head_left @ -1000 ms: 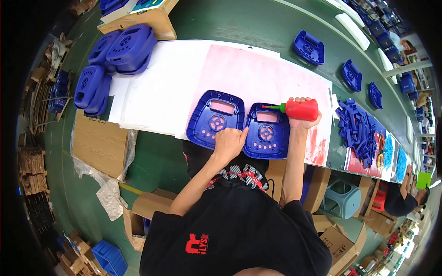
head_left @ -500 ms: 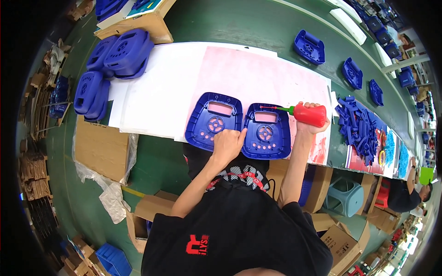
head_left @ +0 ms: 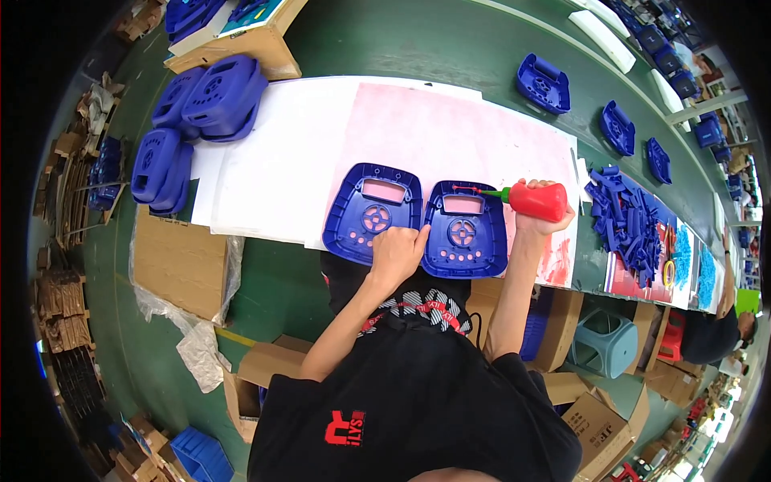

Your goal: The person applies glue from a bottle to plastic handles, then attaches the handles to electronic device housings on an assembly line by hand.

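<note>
Two blue plastic shells lie side by side at the table's near edge, open side up, each with a slot, a round grille and small holes. My left hand (head_left: 397, 255) is closed over the near edge of the left shell (head_left: 340, 210), its thumb reaching to the right shell (head_left: 493, 255). In my right hand (head_left: 544, 221) is a red squeeze bottle (head_left: 540, 201), tipped on its side. Its thin green nozzle (head_left: 496, 194) points left over the right shell's far rim, above the slot. Thin red marks show near the nozzle's tip.
Stacked blue shells (head_left: 225, 96) stand at the left end of the white and pink-stained sheet (head_left: 281, 161). A heap of blue parts (head_left: 622, 217) lies to the right. More shells (head_left: 544, 84) rest on the green surface beyond. Below are cartons (head_left: 598, 422) and a stool (head_left: 604, 344).
The red bottle and its nozzle have shifted very slightly left and down over the right shell. My left hand has stayed in place. At the far right another person has moved.
</note>
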Demonstrator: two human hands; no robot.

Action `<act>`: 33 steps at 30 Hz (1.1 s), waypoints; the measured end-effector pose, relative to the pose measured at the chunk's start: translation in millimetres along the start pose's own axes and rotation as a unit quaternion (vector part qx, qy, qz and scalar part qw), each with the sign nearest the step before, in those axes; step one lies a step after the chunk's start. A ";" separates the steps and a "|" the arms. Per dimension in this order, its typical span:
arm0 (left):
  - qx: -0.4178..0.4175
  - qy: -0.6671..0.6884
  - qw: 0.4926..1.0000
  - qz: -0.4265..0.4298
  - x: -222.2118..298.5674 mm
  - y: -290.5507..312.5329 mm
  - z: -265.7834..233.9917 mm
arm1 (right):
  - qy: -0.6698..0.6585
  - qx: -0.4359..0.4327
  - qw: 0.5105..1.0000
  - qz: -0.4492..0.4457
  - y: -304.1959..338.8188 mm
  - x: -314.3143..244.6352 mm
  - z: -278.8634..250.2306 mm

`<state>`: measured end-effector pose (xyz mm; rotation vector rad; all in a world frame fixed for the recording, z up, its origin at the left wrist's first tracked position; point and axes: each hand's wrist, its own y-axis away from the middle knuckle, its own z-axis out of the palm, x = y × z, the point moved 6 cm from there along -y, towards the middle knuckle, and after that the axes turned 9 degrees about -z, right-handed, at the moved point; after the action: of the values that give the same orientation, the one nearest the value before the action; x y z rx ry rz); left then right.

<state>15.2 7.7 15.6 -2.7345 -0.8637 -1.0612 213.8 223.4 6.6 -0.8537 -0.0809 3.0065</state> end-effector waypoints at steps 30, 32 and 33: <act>-0.001 -0.031 1.000 0.002 -5.9 -4.1 -1.4 | 0.295 0.087 0.948 -0.086 -17.2 -147.7 -32.8; -0.006 -0.030 1.000 0.003 -2.8 -3.4 -0.8 | 0.504 -0.038 0.862 -0.022 -10.6 -137.1 -37.5; -0.005 -0.030 1.000 -0.008 -2.1 -2.4 -0.3 | 0.559 -0.077 0.825 0.045 -5.2 -129.6 -42.6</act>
<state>12.5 8.6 14.2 -2.7856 -0.8912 -0.9944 346.4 226.8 38.7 -2.4696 -0.2549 2.0649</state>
